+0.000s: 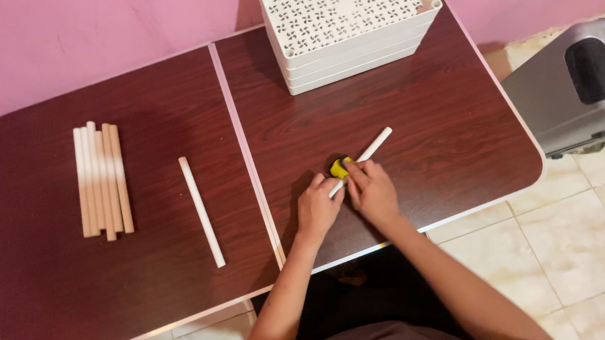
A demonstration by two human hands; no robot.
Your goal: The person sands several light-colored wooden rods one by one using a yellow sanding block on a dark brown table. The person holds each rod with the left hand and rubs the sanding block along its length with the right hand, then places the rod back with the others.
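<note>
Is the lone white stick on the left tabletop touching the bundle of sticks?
No, the lone white stick lies apart from the bundle of sticks, with bare dark tabletop between them.

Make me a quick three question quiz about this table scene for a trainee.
1. True or false: the left hand and right hand both touch the white rod.
2. Where does the bundle of wooden sticks lie: A) far left of the table, B) on the white trays, C) on the floor?
3. What colour is the small object under the right hand's fingers?

Key: 1 true; 2 A; 3 yellow.
</note>
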